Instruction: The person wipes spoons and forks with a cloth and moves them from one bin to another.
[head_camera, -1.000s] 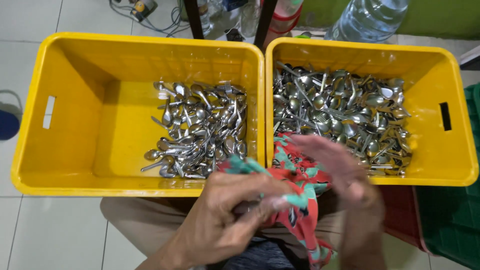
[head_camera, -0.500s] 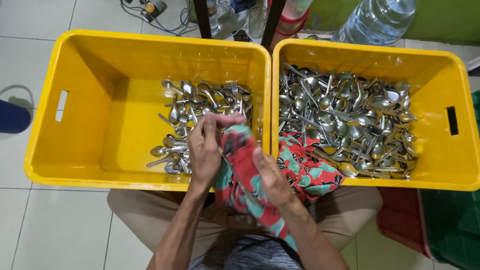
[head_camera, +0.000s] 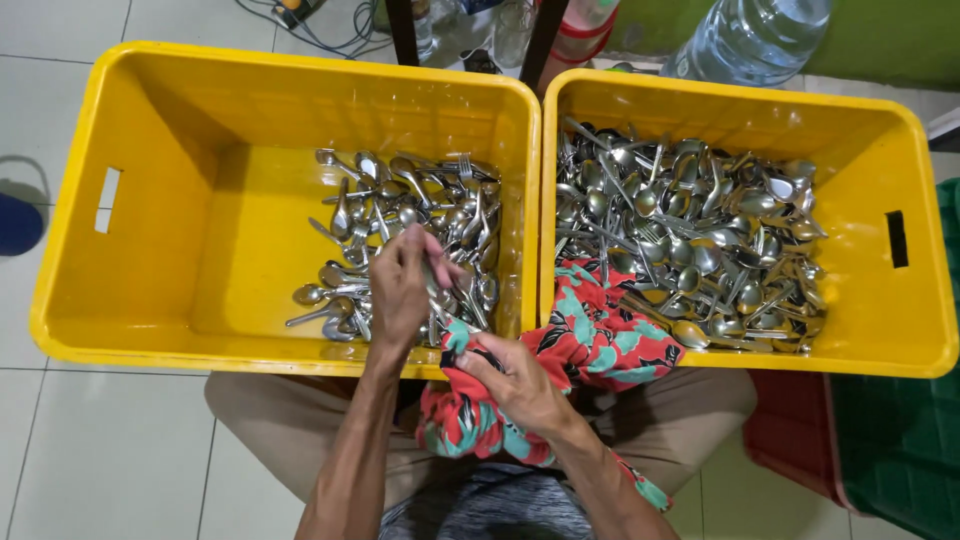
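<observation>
Over the left crate: the left hand (head_camera: 400, 290) hangs above the front of the cutlery pile, fingers pinched round the handle of a spoon (head_camera: 437, 292).
Spoon and fingers: the handle runs down between thumb and fingertips; its lower end meets the cloth (head_camera: 560, 350); the bowl is hidden, so I cannot tell which way it faces.
Right hand: the right hand (head_camera: 520, 385) sits just below and to the right, fingers clenched on a bunched fold of the cloth, which touches the spoon's lower end.
Cloth: red with teal and black flowers, draped over the near rim of the right crate (head_camera: 920, 300) and down onto the lap.
Edges: both hands work at the near wall of the left crate (head_camera: 150, 200), close to the divide where the two yellow crates touch.
Open room: bare yellow floor fills the left half of the left crate; the right crate is packed with spoons and forks.
Spoon's look: slim, silver, shiny metal.
</observation>
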